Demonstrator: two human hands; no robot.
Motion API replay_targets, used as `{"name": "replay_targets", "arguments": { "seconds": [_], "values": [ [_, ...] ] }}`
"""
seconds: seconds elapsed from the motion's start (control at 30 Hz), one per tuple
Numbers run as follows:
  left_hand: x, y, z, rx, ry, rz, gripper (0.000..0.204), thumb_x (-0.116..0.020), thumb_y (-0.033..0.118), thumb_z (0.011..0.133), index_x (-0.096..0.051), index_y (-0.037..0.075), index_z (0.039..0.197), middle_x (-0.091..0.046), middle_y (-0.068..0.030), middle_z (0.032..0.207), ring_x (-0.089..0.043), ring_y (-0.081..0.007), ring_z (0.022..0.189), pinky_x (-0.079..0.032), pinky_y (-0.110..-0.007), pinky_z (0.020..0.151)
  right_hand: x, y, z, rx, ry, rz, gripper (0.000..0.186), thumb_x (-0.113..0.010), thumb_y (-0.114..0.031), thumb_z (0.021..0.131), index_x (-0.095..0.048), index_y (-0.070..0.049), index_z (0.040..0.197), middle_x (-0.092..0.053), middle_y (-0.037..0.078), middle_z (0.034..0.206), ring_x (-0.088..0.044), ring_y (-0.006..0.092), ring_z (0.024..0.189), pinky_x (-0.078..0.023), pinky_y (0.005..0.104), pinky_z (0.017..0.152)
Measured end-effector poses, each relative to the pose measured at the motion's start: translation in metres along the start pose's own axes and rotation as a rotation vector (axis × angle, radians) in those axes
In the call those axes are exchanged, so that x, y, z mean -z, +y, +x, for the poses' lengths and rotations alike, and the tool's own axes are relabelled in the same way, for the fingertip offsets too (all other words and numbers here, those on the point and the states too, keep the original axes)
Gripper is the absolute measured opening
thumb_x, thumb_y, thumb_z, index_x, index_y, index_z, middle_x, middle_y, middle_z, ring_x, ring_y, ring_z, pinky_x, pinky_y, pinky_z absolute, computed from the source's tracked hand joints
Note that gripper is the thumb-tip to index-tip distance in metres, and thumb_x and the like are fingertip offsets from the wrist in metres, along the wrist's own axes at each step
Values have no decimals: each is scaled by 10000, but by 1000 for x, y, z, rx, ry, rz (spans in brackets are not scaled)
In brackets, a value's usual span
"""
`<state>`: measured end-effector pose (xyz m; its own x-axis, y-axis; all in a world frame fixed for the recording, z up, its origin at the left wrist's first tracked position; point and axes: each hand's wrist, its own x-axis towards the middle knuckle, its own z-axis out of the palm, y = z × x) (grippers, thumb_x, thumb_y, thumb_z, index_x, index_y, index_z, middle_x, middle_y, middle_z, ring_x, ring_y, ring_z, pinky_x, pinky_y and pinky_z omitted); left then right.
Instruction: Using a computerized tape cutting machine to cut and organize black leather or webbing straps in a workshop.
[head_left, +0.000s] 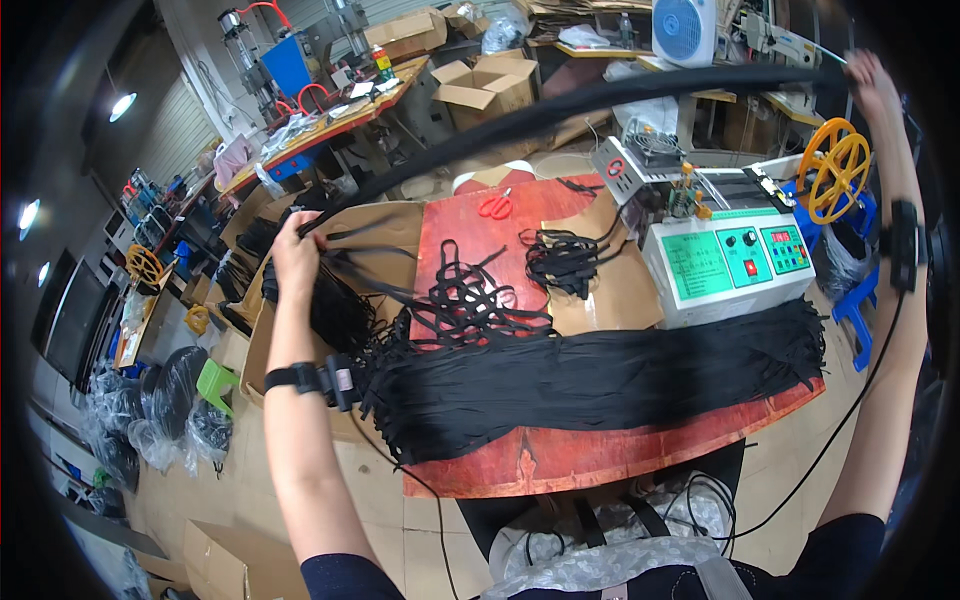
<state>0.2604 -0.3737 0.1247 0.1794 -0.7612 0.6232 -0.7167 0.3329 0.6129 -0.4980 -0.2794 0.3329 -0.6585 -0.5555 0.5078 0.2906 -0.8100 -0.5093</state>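
Note:
A long bundle of black straps [590,103] is stretched high across the view between my two raised hands. My left hand [297,250] is closed round its left end, above a cardboard box [395,225] with more black straps. Several loose strap ends trail from this hand, blurred. Far up at the right, my right hand [874,88] grips the other end. Below the bundle, a thick layer of black straps [590,375] lies lengthwise along the red table [520,470]. Behind it sit a loose tangle of black strap [475,300] and a smaller heap [565,262] on cardboard.
Red-handled scissors [495,205] lie at the table's far side. A white-and-green machine [725,250] stands on the right, with a yellow reel [836,170] beyond it. Cables run from bands on both my forearms. Behind are a workbench [340,120], an open carton [485,85] and a fan [685,30].

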Motion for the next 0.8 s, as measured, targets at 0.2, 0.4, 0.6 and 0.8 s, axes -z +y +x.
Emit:
{"name": "replay_targets", "arguments": {
  "seconds": [0.2,0.4,0.6,0.8],
  "values": [
    [45,14,-83,-349,-298,382,331,-457,-133,631,-554,39,896,-601,-162,812,-585,-354,844,-449,-382,732,276,1,-68,-231,258,-85,432,-359,-382,978,-331,-98,655,-236,-24,551,-224,105,462,-224,256,426],
    [39,8,-193,-453,-510,595,257,-536,-87,639,-524,67,844,-605,-120,723,-556,-338,664,-424,-417,622,372,26,-210,-361,728,-244,458,-647,-386,842,-328,-161,601,-290,-56,501,-245,63,389,-180,221,353],
    [19,-26,-251,-446,-701,645,274,-507,-55,687,-522,51,939,-585,-129,770,-567,-329,742,-432,-416,697,415,51,-230,-439,715,-147,414,-436,-422,950,-351,-140,659,-272,-29,531,-225,93,414,-194,243,378],
    [18,-24,-224,-320,-909,701,338,-593,38,717,-535,46,1050,-583,-151,923,-565,-323,912,-449,-392,820,472,92,-210,-407,661,-924,345,-476,-411,932,-512,-131,735,-415,-33,566,-387,93,456,-328,256,433]
  ]
}}
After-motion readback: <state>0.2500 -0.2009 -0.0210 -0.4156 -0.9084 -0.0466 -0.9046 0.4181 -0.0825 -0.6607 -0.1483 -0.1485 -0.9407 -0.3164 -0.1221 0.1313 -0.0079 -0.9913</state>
